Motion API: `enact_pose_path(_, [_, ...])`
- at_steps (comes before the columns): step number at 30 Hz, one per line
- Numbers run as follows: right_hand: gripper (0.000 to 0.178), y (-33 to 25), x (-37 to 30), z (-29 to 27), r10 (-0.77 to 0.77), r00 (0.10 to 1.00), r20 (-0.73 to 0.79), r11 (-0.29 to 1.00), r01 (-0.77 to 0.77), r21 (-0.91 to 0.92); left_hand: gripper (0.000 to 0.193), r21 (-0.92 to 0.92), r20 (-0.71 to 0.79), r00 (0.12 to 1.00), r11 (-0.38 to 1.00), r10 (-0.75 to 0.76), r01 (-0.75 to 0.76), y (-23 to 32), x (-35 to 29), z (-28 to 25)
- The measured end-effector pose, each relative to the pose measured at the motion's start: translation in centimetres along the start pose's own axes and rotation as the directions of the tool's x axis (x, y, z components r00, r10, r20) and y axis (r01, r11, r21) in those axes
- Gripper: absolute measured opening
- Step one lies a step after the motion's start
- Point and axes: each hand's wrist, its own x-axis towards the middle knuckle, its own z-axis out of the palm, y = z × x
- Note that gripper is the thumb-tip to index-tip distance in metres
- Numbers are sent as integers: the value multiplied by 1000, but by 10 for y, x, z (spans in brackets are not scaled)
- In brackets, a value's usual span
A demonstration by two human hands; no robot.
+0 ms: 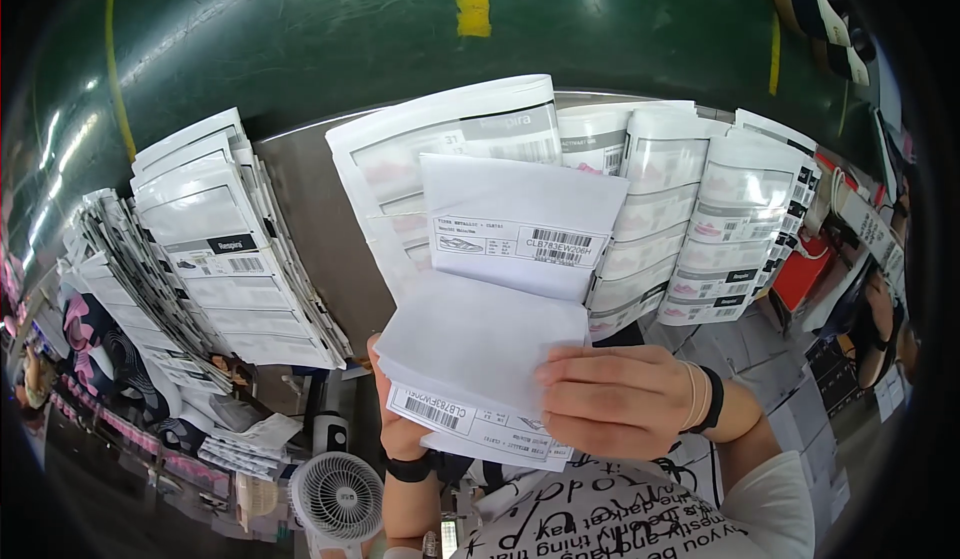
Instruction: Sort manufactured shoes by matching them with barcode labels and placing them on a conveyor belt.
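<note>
A stack of white printed label sheets [480, 334] is held in front of my chest. My left hand [400, 424] is closed round its left edge, mostly hidden behind the paper. At the right edge my right hand [620, 399] grips the sheets, fingers together over the front and thumb out of sight. Just beyond, another white sheet [525, 209] with a barcode and a small shoe drawing slopes up against a large folded bundle of printed sheets [375, 174]. Whether this sheet joins the held stack is hidden.
More folded label bundles [655, 209] stand along the right of the table [320, 174]. Thick stacks of printed sheets [205, 249] lean at the left. A white fan [338, 496] is low at the left, and a red item [800, 277] lies at the right.
</note>
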Motion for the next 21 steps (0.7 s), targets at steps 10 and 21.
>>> enact_pose_path(10, [17, 0, -5, -5, 28, 1000, -5, 999, -28, 43, 70, -170, -48, 998, 985, 31, -39, -5, -2, 6])
enact_pose_path(21, [29, -2, -10, 17, 229, 924, -307, 752, -368, -547, 51, -63, 120, 972, 979, 201, -195, 8, 20, 41])
